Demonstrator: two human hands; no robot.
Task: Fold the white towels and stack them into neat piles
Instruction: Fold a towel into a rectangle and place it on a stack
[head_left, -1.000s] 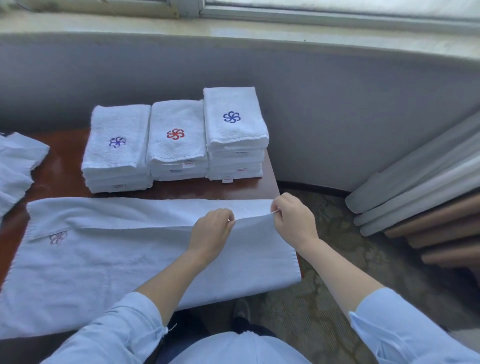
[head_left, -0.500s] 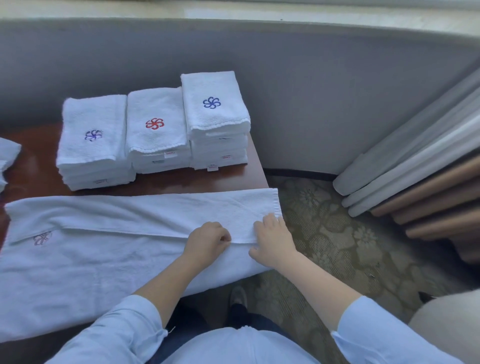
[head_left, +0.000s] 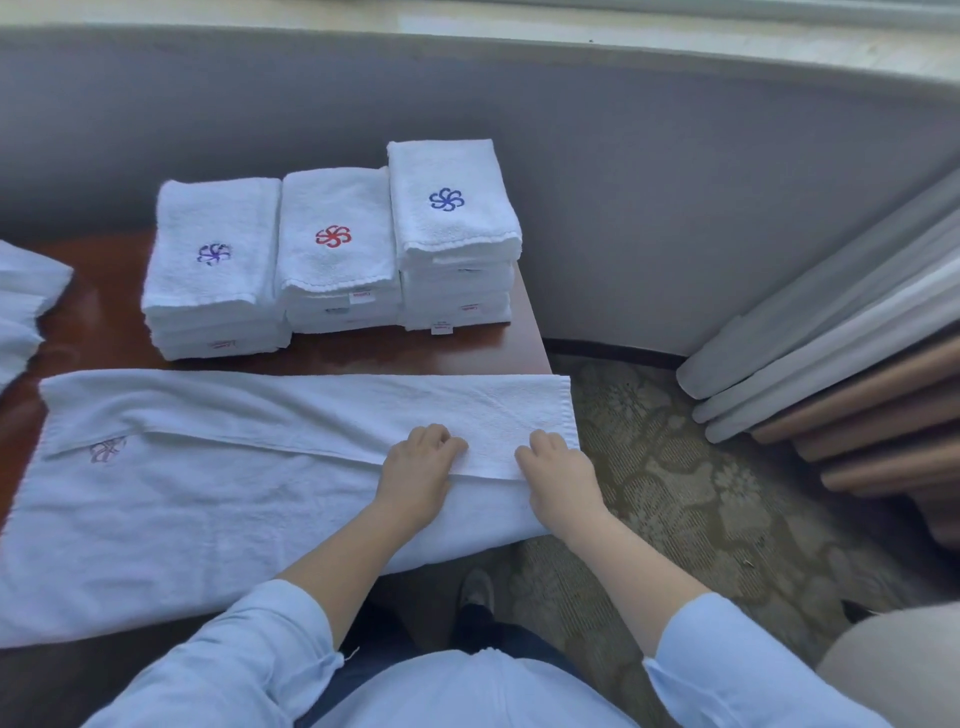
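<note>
**Both hands sitting on the folded edge of the long towel**

The unfolded white towel (head_left: 208, 525) is lying lengthwise across the near edge of the bench (head_left: 93, 322), filling the lower left and centre of the frame. Its right end is hanging past the bench corner. Its far long side is lying folded over toward the person as a flap (head_left: 311, 415), and a pale embroidered flower (head_left: 107, 449) is showing just below the flap's hem at the left.

The left hand (head_left: 418, 465) and the right hand (head_left: 558, 467) are resting side by side on that hem near the towel's right end, slightly apart. The fingers of both are bent with their tips down on the flap. I cannot tell whether they are pinching the hem or only pressing it, since the thumbs are out of sight.

Behind the towel, in the upper centre, three piles of folded towels are standing in a row, touching. The left pile (head_left: 213, 270) is showing a purple flower, the middle pile (head_left: 337, 244) a red one, and the right pile (head_left: 452, 208) — the tallest — a blue one.

More white cloth (head_left: 26, 291) is lying at the left edge of the frame. Patterned carpet (head_left: 675, 493) is spreading to the right, with grey and brown curtain folds (head_left: 831, 374) at the far right.
</note>
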